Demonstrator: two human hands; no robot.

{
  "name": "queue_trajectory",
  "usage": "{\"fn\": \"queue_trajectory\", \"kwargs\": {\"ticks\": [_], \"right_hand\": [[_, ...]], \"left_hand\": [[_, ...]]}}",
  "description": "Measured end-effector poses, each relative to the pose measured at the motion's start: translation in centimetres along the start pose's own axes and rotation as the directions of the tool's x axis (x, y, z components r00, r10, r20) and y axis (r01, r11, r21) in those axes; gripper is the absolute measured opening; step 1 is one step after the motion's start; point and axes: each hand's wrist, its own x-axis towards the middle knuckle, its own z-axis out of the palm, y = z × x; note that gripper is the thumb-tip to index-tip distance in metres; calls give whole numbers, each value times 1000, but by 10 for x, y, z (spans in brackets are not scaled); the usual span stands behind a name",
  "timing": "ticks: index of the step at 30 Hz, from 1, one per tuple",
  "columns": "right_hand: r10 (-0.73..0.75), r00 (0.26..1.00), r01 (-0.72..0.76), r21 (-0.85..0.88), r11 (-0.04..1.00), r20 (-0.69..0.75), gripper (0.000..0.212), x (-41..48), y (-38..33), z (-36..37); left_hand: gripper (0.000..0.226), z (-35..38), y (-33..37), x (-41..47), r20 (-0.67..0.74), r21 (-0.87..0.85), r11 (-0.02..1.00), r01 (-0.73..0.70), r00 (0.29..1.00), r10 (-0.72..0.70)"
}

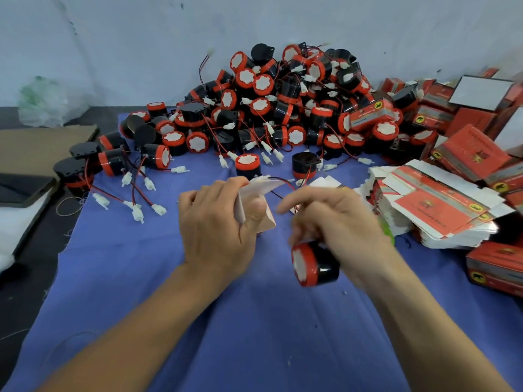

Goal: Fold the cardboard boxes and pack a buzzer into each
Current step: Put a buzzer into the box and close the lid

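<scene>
Lettering on the red boxes [475, 154] blurs past reading; left hand [215, 227] grips a half-folded box [264, 186], right hand [339, 222] clutches a buzzer [314, 263].

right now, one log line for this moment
left hand: holds box | right hand: holds buzzer | buzzer: not yet in box

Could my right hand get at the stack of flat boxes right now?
Likely yes: the stack lies close beside the right hand and the way looks open, though that hand grips a buzzer.
</scene>
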Motion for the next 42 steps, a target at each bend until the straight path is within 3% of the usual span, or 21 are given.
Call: {"fn": "queue_trajectory", "kwargs": {"ticks": [3, 6, 9, 11, 13, 18, 22, 24, 26, 30, 32, 34, 37, 40, 42], "right_hand": [[-79, 981, 137, -345, 929, 177, 45, -3, 2, 15], [-73, 975, 193, -631, 751, 211, 57, -2, 9, 15], [-103, 994, 100, -752, 651, 43, 52, -5, 13, 14], [-133, 988, 28, -758, 652, -78, 46, -5, 17, 11], [-71, 989, -47, -731, 681, -130, 47, -1, 21, 8], [131, 975, -210, -540, 815, -182, 54, 7, 30, -10], [89, 986, -150, -516, 844, -141, 56, 8, 23, -21], [49, 994, -74, -274, 959, -100, 47, 8, 13, -26], [-54, 994, 52, -19, 998, -98, 42, 7, 4, -32], [-232, 968, 252, 397, 883, -99, 25, 4, -7, -36], [-231, 972, 206, 614, 762, -40, 20, 3, -11, -31], [-242, 970, 166, 685, 710, 16, 22, 5, -10, -20], [-273, 962, 228, 512, 828, 13, 33, 14, -4, -3], [-294, 956, 294, -29, 955, 3, 33, 19, 7, -8], [-258, 966, 246, -367, 897, 16, 36, 17, 13, -12]], "left_hand": [[68, -1, -1, -1, 81, -135, 988, 74, 995, -63], [47, -1, -5, -1, 127, -329, 928, 177, 982, -142], [45, 0, -6, -1, 170, -346, 907, 238, 967, -189], [37, 2, -6, -2, 202, -347, 893, 287, 953, -227], [34, 4, -6, -2, 237, -356, 876, 324, 939, -250], [39, 8, -8, -1, 320, -401, 795, 456, 883, -345], [46, 10, -11, -3, 362, -380, 790, 481, 863, -352], [47, 9, -9, -4, 373, -358, 815, 455, 870, -322], [47, 9, -8, -5, 378, -369, 812, 452, 871, -313], [64, 10, -8, -7, 389, -419, 798, 433, 880, -273], [65, 12, -6, -8, 395, -438, 795, 419, 884, -248], [64, 15, -6, -8, 421, -447, 779, 440, 872, -250], [51, 16, -7, -4, 460, -486, 684, 544, 825, -329], [58, 12, -10, 0, 439, -548, 641, 538, 837, -328], [49, 11, -9, -2, 455, -569, 639, 517, 846, -279]]}}
